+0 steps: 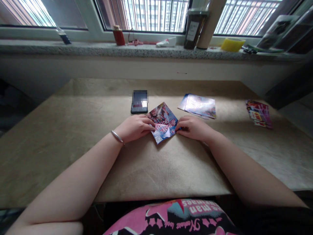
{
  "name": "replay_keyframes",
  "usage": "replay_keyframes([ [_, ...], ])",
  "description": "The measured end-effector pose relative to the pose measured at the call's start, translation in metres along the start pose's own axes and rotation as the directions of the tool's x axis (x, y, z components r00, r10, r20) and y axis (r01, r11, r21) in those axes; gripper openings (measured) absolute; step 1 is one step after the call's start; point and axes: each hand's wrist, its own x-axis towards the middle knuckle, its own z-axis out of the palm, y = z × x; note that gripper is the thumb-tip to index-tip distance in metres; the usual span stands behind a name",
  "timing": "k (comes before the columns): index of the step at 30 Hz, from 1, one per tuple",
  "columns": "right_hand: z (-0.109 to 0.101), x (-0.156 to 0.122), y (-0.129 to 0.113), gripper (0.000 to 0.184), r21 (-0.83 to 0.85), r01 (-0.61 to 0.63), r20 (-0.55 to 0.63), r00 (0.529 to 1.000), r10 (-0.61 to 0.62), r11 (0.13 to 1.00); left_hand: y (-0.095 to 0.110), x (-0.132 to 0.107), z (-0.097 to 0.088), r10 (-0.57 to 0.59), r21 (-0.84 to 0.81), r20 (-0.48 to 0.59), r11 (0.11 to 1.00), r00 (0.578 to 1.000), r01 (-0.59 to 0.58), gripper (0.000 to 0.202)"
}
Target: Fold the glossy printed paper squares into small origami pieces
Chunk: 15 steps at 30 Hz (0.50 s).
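- Left hand palm down, forearm flat, fingers curled over left corner of folded printed paper; pinching or only pressing, cannot tell.
- Right hand palm down, fingertips pinched on its right corner.
- Folded printed paper flat on table, between both hands.
- Silver bracelet on left wrist.
- Phone just beyond left hand; printed sheets beyond right hand.

The pink shirt reads "man", upside down.
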Motion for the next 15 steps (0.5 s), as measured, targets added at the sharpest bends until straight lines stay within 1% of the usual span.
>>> replay_keyframes([
  [5,0.002,0.001,-0.010,0.017,-0.108,0.000,-0.021,1.000,-0.002,0.994,0.000,-0.002,0.001,-0.007,0.014,0.024,1.000,1.000,0.007,0.025],
  [8,0.007,0.002,-0.016,0.023,-0.109,0.043,-0.012,0.999,-0.044,0.993,0.001,-0.002,0.002,-0.009,0.032,0.011,0.999,1.000,0.008,0.026],
  [12,0.014,0.004,-0.017,0.022,-0.101,0.080,-0.024,0.996,-0.083,0.992,0.002,-0.003,0.004,-0.014,0.072,0.018,0.997,1.000,0.012,0.027],
  [15,0.015,0.004,-0.016,0.020,-0.069,0.074,-0.048,0.996,-0.077,0.995,0.004,-0.002,0.004,-0.013,0.066,0.011,0.998,1.000,0.012,0.025],
])
